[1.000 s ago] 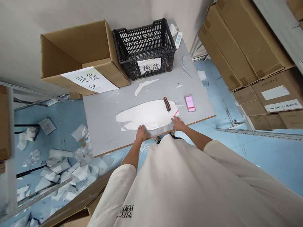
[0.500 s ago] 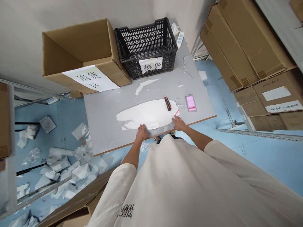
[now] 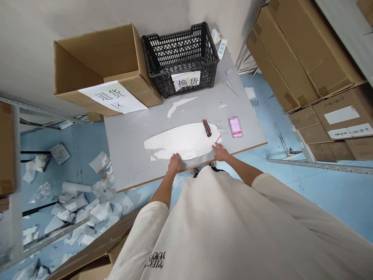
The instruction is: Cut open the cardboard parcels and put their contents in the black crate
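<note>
A long white patch with an irregular outline (image 3: 180, 140) stretches across the front of the grey table (image 3: 128, 163); I cannot tell whether it is a sheet or bare surface under torn covering. My left hand (image 3: 175, 163) lies flat at its lower edge, fingers extended and holding nothing. Farther right, my right hand (image 3: 221, 152) rests open at the patch's right end, its fingertips close to a short red strip (image 3: 218, 139). A black and red utility knife (image 3: 206, 127) lies on the upper right part of the patch. No hand touches it.
Right of the knife lies a pink, pixelated item (image 3: 236, 127). Behind stand an open cardboard box (image 3: 148, 87) and a black plastic crate (image 3: 186, 70), both with paper labels. A power strip (image 3: 222, 49) sits at the back right. Paper scraps (image 3: 78, 210) litter the floor at left.
</note>
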Tool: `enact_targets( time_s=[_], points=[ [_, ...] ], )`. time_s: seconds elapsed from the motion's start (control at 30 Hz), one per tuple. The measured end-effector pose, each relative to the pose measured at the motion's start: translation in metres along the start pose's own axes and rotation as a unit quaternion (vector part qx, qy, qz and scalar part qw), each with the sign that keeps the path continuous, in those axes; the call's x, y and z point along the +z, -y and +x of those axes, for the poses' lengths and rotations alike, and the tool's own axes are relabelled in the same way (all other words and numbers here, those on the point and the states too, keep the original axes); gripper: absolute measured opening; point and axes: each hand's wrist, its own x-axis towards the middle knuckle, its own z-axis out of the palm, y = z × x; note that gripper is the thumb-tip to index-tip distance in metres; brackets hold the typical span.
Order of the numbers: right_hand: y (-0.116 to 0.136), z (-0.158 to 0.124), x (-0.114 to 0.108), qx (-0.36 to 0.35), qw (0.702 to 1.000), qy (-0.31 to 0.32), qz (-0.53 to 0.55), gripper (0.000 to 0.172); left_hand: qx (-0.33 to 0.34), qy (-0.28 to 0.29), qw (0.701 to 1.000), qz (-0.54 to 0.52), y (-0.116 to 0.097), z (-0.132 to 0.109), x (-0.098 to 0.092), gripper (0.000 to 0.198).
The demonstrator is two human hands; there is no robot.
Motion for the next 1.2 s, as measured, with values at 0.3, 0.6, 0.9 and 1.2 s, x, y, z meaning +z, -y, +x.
enact_targets(
  time_s=[0.3,0.6,0.9,1.2],
  points=[
    [-0.001,0.001,-0.004,-0.005,1.0,0.006,0.012,0.097,0.005,-0.016,1.0,-0.018,0.002,-0.001,0.001,0.095],
    [-0.004,0.007,-0.031,-0.007,0.993,-0.081,0.088,0.067,-0.008,-0.086,0.993,-0.083,-0.001,0.0,-0.007,0.079],
    [0.022,0.019,-0.059,-0.124,0.985,-0.118,0.028,0.062,-0.039,-0.178,0.974,-0.137,0.002,-0.029,0.018,0.082],
    [0.128,0.021,-0.057,-0.276,0.954,-0.113,-0.044,0.064,-0.083,-0.3,0.925,-0.217,0.065,-0.112,0.037,0.078]
  ],
)
